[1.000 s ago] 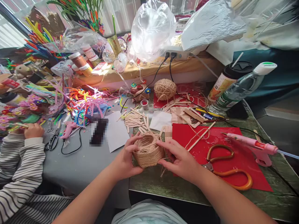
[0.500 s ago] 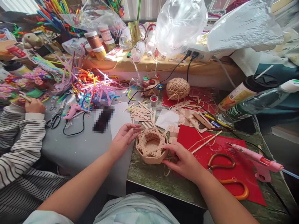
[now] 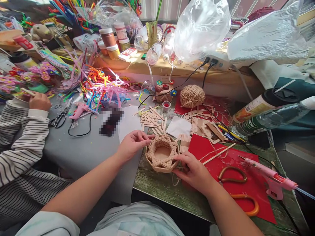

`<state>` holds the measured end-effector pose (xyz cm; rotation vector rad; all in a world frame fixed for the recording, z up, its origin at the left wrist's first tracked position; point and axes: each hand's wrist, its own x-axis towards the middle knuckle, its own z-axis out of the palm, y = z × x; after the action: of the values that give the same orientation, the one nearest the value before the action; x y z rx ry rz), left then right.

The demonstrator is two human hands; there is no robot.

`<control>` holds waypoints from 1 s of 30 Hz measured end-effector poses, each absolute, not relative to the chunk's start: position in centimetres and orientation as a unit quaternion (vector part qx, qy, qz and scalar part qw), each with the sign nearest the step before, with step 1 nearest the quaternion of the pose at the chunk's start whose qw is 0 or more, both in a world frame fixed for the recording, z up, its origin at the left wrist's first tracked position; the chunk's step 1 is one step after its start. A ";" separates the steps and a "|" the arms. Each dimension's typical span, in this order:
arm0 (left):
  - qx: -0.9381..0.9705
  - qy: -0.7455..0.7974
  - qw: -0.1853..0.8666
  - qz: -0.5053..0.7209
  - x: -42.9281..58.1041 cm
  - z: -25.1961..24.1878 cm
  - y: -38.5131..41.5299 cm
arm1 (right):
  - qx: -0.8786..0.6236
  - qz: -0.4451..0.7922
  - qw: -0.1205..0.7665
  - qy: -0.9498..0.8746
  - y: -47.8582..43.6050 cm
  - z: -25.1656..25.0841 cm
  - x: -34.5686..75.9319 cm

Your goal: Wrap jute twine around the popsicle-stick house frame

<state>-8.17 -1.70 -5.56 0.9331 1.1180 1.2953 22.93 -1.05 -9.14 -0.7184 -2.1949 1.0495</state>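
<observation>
A small many-sided basket (image 3: 163,167) of craft sticks wound with jute twine stands before me; its twine forms a star pattern around the opening. My right hand (image 3: 193,170) grips its right side, thumb low on the wall and fingers on the rim. At the upper left rim, my left hand (image 3: 134,144) is closed in a pinch, thumb against forefinger. Whatever lies between those fingertips is too small to make out. Loose twine (image 3: 175,179) hangs below the basket near my right thumb. A twine ball (image 3: 192,95) lies farther back.
Loose craft sticks (image 3: 154,118) lie behind the basket. On the right are a red sheet (image 3: 197,147), orange-handled scissors (image 3: 246,203), a pink glue gun (image 3: 268,170) and a water bottle (image 3: 263,118). Another person's hand (image 3: 40,101) is at far left.
My left fingers, stretched out before, have drawn together into a pinch by the rim. The basket has tilted slightly, and my right hand keeps its grip. The camera view has shifted a little.
</observation>
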 end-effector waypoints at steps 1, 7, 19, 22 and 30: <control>0.399 0.476 0.556 0.553 -8.2 -5.6 -1.7 | -0.267 0.381 0.301 -0.833 -1.0 -9.3 22.9; 0.436 0.495 0.532 0.531 -8.2 -5.5 -1.7 | -0.278 0.328 0.300 -0.852 -0.4 -10.4 22.2; 0.786 0.468 0.325 0.240 -7.2 -1.7 -2.0 | -0.278 0.317 0.303 -0.854 -0.4 -10.5 22.0; 0.812 0.461 0.285 0.216 -6.6 -1.3 -2.0 | -0.282 0.320 0.305 -0.852 -0.4 -10.2 21.9; 0.814 0.490 0.246 0.190 -5.2 -1.8 -2.1 | -0.286 0.323 0.299 -0.851 -0.4 -10.2 22.0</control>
<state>-5.20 -2.08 -1.78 2.2217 1.3354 0.5189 22.04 -0.37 -10.18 -0.7603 -2.2602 0.8574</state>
